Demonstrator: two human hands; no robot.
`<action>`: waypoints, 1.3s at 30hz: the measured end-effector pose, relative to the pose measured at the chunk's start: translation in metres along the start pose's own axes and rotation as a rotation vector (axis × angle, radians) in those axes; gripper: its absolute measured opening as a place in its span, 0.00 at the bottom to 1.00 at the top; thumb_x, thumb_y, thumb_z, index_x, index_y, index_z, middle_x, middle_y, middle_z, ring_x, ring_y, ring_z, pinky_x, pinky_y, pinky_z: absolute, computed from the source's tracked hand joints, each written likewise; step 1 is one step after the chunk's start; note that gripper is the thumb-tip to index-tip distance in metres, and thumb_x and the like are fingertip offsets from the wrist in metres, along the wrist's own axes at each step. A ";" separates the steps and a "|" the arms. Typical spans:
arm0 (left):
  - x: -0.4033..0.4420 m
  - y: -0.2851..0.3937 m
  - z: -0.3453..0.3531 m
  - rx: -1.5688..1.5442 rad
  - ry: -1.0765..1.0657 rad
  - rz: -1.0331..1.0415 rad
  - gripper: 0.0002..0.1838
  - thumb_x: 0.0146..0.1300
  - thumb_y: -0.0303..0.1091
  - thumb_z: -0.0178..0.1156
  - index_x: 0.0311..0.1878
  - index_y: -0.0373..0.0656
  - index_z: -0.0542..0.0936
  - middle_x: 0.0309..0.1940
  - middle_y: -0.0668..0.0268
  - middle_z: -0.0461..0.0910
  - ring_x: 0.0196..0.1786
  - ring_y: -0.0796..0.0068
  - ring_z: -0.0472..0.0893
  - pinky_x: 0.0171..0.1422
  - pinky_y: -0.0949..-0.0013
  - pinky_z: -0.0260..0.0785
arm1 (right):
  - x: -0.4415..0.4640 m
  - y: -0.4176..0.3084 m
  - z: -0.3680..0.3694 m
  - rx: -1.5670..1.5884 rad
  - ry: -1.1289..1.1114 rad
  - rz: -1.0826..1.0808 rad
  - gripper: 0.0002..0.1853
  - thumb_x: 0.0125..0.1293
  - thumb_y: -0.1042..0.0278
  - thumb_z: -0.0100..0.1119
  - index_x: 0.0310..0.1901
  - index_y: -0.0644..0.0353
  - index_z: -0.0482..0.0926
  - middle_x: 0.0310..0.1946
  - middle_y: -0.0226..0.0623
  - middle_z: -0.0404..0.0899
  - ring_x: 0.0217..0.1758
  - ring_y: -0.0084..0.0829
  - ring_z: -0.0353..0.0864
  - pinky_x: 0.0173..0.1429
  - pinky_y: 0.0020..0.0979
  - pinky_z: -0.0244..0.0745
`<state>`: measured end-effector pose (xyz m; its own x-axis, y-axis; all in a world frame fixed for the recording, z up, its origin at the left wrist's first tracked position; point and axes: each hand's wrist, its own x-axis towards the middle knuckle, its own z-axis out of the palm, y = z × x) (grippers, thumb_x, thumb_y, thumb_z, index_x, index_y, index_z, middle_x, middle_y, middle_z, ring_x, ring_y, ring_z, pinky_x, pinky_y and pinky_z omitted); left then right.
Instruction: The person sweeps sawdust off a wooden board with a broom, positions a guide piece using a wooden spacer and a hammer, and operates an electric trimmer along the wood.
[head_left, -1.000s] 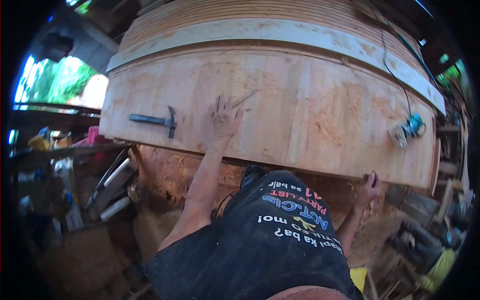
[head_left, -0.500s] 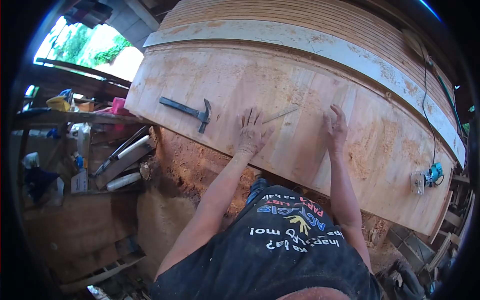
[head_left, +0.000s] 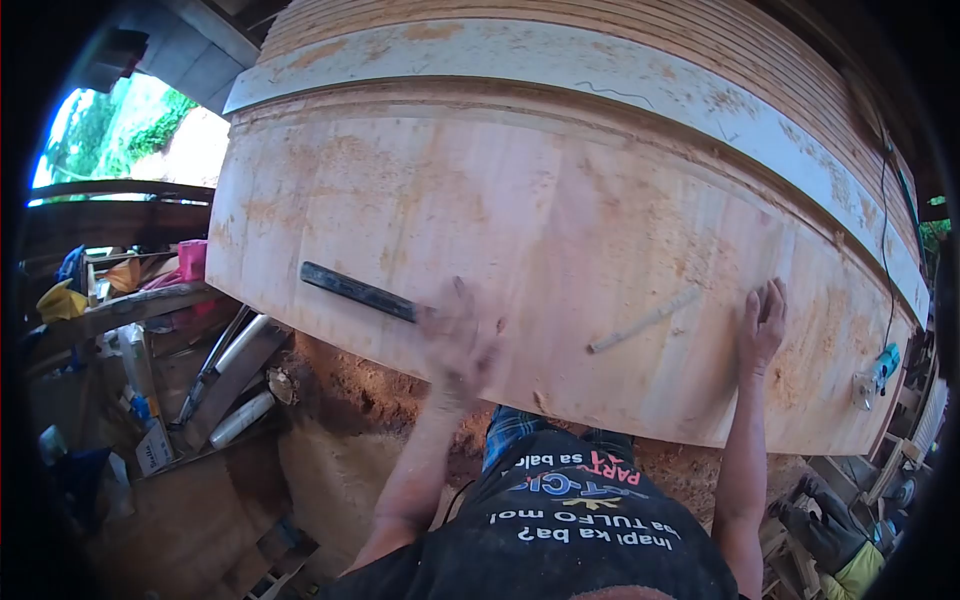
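My left hand (head_left: 457, 345), smeared by motion, is over the head end of a hammer on the wide wooden panel (head_left: 520, 190). Only the hammer's dark handle (head_left: 358, 291) shows, lying to the left; its head is hidden by the hand. Whether the fingers grip it cannot be made out. My right hand (head_left: 764, 325) rests on the panel farther right, fingers loosely bent and apart, holding nothing. Between the two hands lies a thin pale strip (head_left: 645, 320) with a darker near end, touched by neither.
A teal power tool (head_left: 885, 365) with a cord stands at the panel's right end. Along the far side runs a long whitish board (head_left: 500, 65) dusted with sawdust, ribbed wood behind it. Cluttered shelves with a yellow item (head_left: 62, 302) and tubes (head_left: 242, 418) are at left.
My left hand has moved left from beside the thin strip to the hammer's head, covering it. My right hand remains right of the strip, its fingers more bent. The camera view has shifted.
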<state>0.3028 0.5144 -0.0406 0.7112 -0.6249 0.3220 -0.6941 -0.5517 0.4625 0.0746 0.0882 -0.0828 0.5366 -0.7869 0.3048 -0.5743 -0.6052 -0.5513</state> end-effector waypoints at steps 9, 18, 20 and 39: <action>-0.026 -0.144 -0.051 0.311 0.111 -0.302 0.33 0.73 0.55 0.51 0.74 0.44 0.67 0.78 0.54 0.60 0.81 0.48 0.54 0.80 0.39 0.43 | 0.004 0.000 0.001 -0.063 -0.044 0.045 0.22 0.74 0.59 0.58 0.61 0.66 0.76 0.68 0.49 0.72 0.70 0.45 0.72 0.71 0.38 0.70; -0.029 -0.144 -0.050 0.289 0.138 -0.364 0.34 0.71 0.58 0.53 0.73 0.47 0.68 0.79 0.57 0.56 0.82 0.50 0.51 0.81 0.37 0.39 | 0.006 0.004 0.001 -0.039 -0.019 0.043 0.25 0.75 0.53 0.55 0.58 0.70 0.78 0.66 0.49 0.74 0.67 0.42 0.75 0.68 0.37 0.72; -0.030 -0.143 -0.050 0.263 0.143 -0.383 0.34 0.71 0.59 0.53 0.73 0.49 0.68 0.80 0.59 0.55 0.83 0.51 0.49 0.81 0.37 0.38 | 0.003 -0.005 0.005 0.072 0.027 0.105 0.24 0.76 0.53 0.55 0.58 0.69 0.78 0.63 0.48 0.76 0.66 0.42 0.76 0.68 0.36 0.71; -0.052 -0.424 -0.210 0.197 0.140 -0.470 0.26 0.72 0.49 0.56 0.67 0.45 0.76 0.73 0.54 0.67 0.78 0.54 0.62 0.81 0.45 0.46 | -0.182 -0.373 0.171 0.523 -0.332 -0.013 0.25 0.66 0.75 0.59 0.66 0.67 0.71 0.70 0.51 0.67 0.77 0.47 0.62 0.80 0.43 0.55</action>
<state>0.5837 0.8964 -0.0800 0.9495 -0.2123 0.2309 -0.2946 -0.8564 0.4240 0.2968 0.4775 -0.0660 0.7536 -0.6492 0.1027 -0.2325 -0.4095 -0.8822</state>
